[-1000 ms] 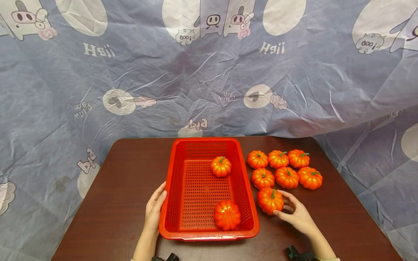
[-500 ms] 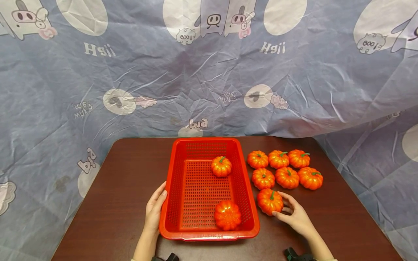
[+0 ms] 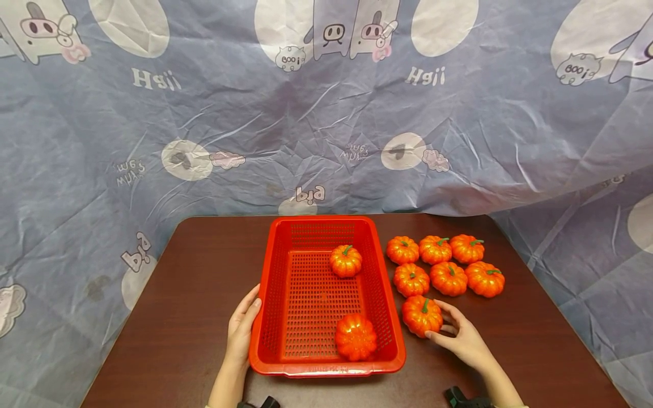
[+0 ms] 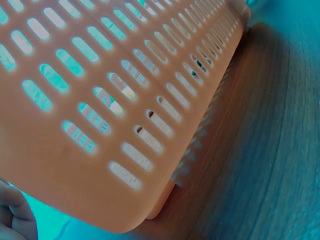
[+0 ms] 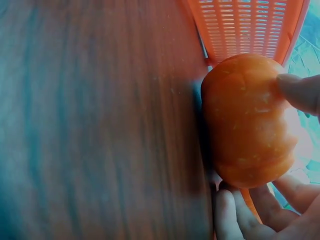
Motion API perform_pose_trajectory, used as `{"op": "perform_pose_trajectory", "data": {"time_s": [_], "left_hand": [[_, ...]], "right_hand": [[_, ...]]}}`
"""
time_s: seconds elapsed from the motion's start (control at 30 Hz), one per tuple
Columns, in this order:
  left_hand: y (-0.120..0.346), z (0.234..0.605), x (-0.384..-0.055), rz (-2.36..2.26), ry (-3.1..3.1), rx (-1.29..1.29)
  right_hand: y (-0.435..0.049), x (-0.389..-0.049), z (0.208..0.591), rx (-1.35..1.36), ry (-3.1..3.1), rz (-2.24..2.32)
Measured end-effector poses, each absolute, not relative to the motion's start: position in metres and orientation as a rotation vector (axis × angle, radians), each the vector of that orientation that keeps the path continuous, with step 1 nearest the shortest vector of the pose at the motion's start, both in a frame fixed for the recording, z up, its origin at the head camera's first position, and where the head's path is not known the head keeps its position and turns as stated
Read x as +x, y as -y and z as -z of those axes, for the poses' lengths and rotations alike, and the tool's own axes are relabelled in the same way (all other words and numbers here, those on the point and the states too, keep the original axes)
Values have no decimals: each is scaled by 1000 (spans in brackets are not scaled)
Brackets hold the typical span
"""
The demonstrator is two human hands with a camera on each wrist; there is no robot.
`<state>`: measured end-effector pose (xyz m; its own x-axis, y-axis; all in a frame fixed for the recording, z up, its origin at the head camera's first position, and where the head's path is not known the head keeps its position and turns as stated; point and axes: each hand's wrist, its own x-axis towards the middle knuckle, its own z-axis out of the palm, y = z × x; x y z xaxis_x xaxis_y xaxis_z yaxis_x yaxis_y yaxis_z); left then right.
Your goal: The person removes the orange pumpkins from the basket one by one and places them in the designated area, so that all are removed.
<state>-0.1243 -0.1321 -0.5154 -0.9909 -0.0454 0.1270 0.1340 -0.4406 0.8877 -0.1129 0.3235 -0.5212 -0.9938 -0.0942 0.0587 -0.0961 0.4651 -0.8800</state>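
Note:
An orange pumpkin (image 3: 422,316) with a green stem sits on the table just right of the red basket (image 3: 326,369). My right hand (image 3: 461,334) grips it from its right side. The thumb and fingers are on opposite sides of that pumpkin (image 5: 247,120) in the right wrist view. My left hand (image 3: 244,326) rests along the outside of the basket's left wall, its thumb by the rim. In the left wrist view the slotted basket wall (image 4: 95,150) fills most of the picture. Inside the basket lie two pumpkins, one toward the back (image 3: 346,260) and one near the front (image 3: 355,337).
Several more pumpkins (image 3: 449,278) stand in two rows on the right of the brown table (image 3: 214,249), behind the gripped one. A printed grey-blue cloth (image 3: 306,124) hangs behind the table. Each wrist wears a black device.
My right hand and the pumpkin it grips have shifted very slightly between the earliest frame and the later ones. The left hand and the basket stay in place.

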Motion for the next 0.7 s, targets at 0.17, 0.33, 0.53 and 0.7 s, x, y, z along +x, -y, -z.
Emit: {"op": "perform_pose_trajectory", "data": {"time_s": [0.17,0.33,0.53,0.7], "left_hand": [[132,516,-124,2578,1603,-122],[132,516,-124,2576,1602,-122],[132,515,-125,2580,1593,-120],[131,515,-125,2589,1591,-86]], "right_hand": [[-324,-113,517,194,2712,-1597],[-326,-114,511,240,2730,-1566],[-325,-118,487,322,2631,-1500],[-325,-124,463,328,2600,-1497]]}}
